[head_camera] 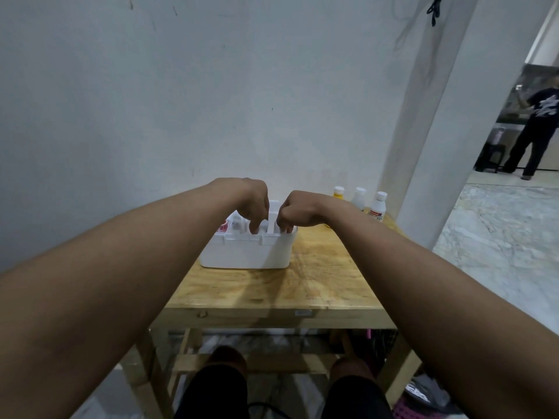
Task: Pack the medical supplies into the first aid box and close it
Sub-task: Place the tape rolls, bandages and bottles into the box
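The white first aid box [246,252] stands open on the wooden table [302,285]. A white inner tray with an upright middle handle [272,220] sits in its top. My left hand [254,204] reaches down just left of the handle, fingers hooked into a tray compartment. My right hand [295,211] is curled just right of the handle, fingertips tucked over the tray's edge. A red-and-white item [223,227] shows in the box's left end. Three supply bottles stand at the table's back right: a yellow one [338,192], a white one [359,198] and a red-labelled one [378,207].
A white wall rises right behind the table. A white pillar [423,146] stands at the right, close to the bottles. A person [535,128] stands far off in the doorway on the right. My knees are under the table's front edge.
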